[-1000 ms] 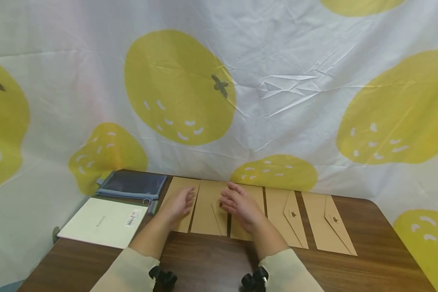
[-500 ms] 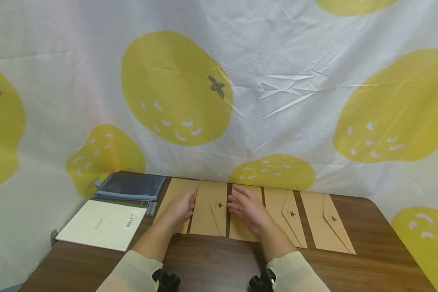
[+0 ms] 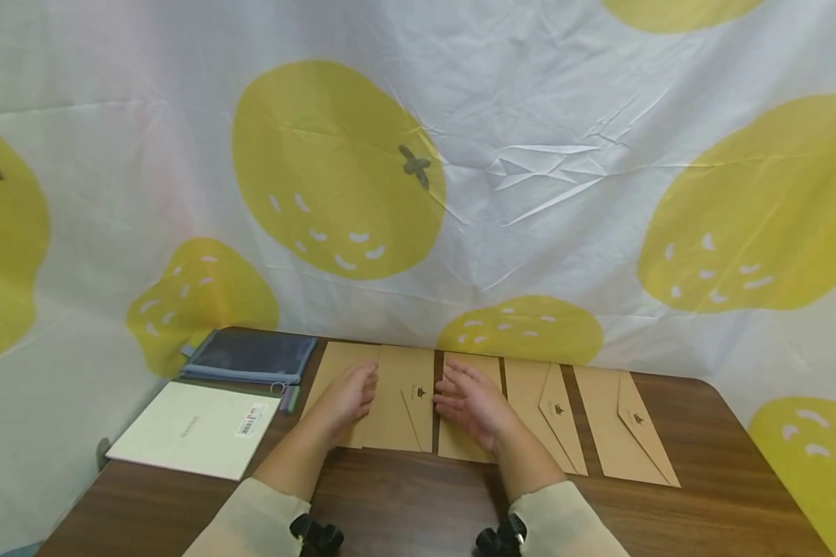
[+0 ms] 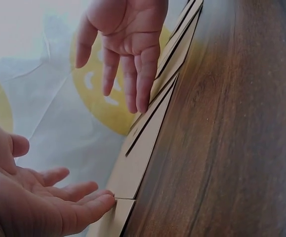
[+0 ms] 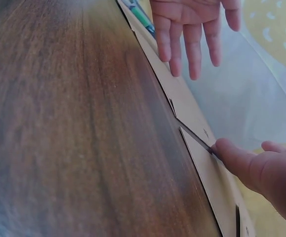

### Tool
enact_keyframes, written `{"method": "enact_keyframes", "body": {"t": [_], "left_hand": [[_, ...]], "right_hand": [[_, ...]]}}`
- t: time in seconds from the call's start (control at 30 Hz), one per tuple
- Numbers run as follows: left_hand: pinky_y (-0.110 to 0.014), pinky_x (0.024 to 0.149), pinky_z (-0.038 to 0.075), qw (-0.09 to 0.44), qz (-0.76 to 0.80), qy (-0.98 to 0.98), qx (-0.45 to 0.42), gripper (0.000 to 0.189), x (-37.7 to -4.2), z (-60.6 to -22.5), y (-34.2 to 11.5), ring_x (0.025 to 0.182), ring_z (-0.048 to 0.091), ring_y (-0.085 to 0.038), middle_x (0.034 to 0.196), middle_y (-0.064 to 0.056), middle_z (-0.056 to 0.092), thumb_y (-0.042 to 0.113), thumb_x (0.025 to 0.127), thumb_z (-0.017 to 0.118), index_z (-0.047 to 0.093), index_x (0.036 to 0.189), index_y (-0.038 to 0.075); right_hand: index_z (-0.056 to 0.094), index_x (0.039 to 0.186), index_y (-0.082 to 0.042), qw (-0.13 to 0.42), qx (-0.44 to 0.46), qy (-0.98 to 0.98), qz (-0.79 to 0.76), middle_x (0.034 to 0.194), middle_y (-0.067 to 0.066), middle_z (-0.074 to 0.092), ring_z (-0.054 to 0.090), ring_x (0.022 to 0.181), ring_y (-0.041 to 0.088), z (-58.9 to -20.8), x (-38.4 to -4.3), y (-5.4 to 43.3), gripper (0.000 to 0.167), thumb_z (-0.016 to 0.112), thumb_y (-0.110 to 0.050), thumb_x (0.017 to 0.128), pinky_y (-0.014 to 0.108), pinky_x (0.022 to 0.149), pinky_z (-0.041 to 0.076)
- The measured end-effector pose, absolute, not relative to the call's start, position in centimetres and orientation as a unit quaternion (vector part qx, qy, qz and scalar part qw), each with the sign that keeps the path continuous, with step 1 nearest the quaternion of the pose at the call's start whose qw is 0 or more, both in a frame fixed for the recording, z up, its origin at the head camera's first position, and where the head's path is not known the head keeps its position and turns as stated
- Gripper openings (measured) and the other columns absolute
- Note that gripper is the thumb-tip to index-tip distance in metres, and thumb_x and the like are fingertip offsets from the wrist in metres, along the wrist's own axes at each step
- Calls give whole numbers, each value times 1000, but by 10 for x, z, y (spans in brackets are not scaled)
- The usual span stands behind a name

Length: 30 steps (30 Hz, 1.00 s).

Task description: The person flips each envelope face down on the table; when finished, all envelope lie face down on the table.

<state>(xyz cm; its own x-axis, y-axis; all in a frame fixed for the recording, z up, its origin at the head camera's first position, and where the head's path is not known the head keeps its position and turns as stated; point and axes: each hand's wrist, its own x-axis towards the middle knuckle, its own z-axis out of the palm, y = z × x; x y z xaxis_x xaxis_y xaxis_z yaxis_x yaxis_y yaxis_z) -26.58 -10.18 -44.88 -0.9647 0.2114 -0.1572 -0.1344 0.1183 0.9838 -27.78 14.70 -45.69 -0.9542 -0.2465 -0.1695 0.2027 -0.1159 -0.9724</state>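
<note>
Several kraft-paper envelopes lie side by side on the table. My left hand (image 3: 344, 398) rests over the leftmost envelope (image 3: 337, 357), its little-finger side low on the paper. In the left wrist view its fingertips (image 4: 105, 200) are right at the seam with the second envelope (image 3: 404, 371), which bears a small crown print and a pointed flap. Palm turned inward, my right hand (image 3: 477, 406) is over the middle envelope (image 3: 488, 367), fingertips at its left edge. Both hands have relaxed, nearly straight fingers and grip nothing.
Two more envelopes, the fourth envelope (image 3: 525, 394) and the rightmost envelope (image 3: 609, 425), lie to the right with dark gaps between. On the left are a white notebook (image 3: 188, 425) with a barcode label and a blue zip pouch (image 3: 254, 356). A fruit-print curtain (image 3: 529, 232) hangs behind the table.
The leftmost envelope has slid right under my left hand, closing the dark gap beside the second one. My right hand moved slightly right off the second envelope, then stayed put.
</note>
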Motion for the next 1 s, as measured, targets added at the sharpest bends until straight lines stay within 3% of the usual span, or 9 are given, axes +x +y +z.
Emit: {"method": "enact_keyframes", "body": {"t": [0.53, 0.67, 0.83, 1.0], "left_hand": [[-66, 130, 27, 132, 648, 750, 24, 68, -269, -451, -102, 158, 31, -54, 172, -32, 28, 39, 115, 32, 24, 167, -3], [-64, 130, 28, 135, 649, 748, 22, 68, -269, -451, -102, 158, 32, -52, 172, -31, 30, 42, 115, 33, 24, 168, 0], [-63, 130, 30, 136, 642, 755, 21, 66, -267, -450, -101, 158, 34, -51, 172, -30, 32, 38, 113, 35, 28, 167, 0], [-63, 126, 38, 125, 626, 769, 29, 61, -265, -451, -96, 155, 37, -53, 171, -28, 34, 34, 113, 40, 37, 164, 1]], "right_hand": [[26, 167, 1, 154, -21, 650, -744, 163, 39, 39, 48, 148, 54, -458, -277, 147, 68, 52, -30, 112, 55, 123, 45], [27, 166, 2, 156, -13, 639, -753, 163, 39, 40, 51, 146, 53, -459, -280, 149, 67, 53, -28, 112, 48, 117, 53], [33, 164, 3, 149, 3, 618, -772, 159, 36, 45, 67, 128, 36, -463, -285, 152, 61, 55, -18, 111, 31, 101, 61], [34, 162, 7, 151, -19, 625, -765, 159, 34, 46, 68, 115, 19, -463, -287, 152, 61, 57, -6, 107, 25, 97, 59]]}}
